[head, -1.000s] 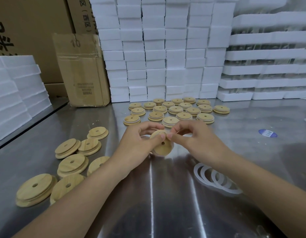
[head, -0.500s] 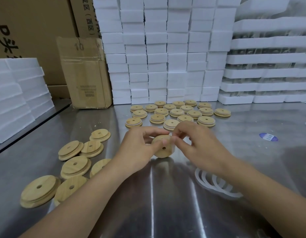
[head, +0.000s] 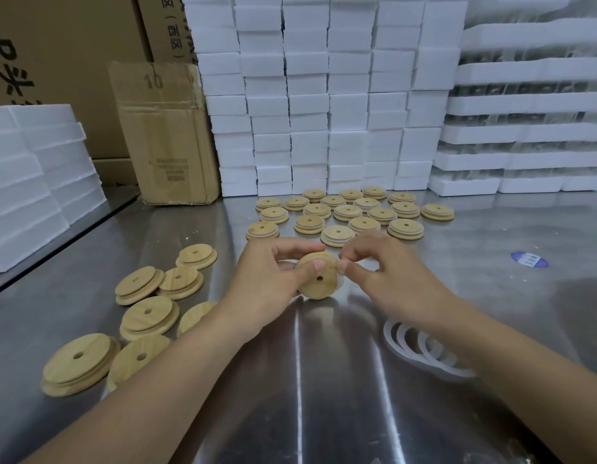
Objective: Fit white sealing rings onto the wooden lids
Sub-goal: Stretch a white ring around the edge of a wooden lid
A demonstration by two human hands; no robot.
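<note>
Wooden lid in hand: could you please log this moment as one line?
step: ring fitting | left hand: holds wooden lid | right hand: presses white ring at rim | spare rings: on table

1. One view only, from a wide-angle camera worn on the person's head.
2. It faces forward and down over the steel counter (head: 324, 380).
3. Both forearms reach in from the bottom edge, close below it.
4. Stacked white foam blocks (head: 324, 95) fill the far background.
</note>
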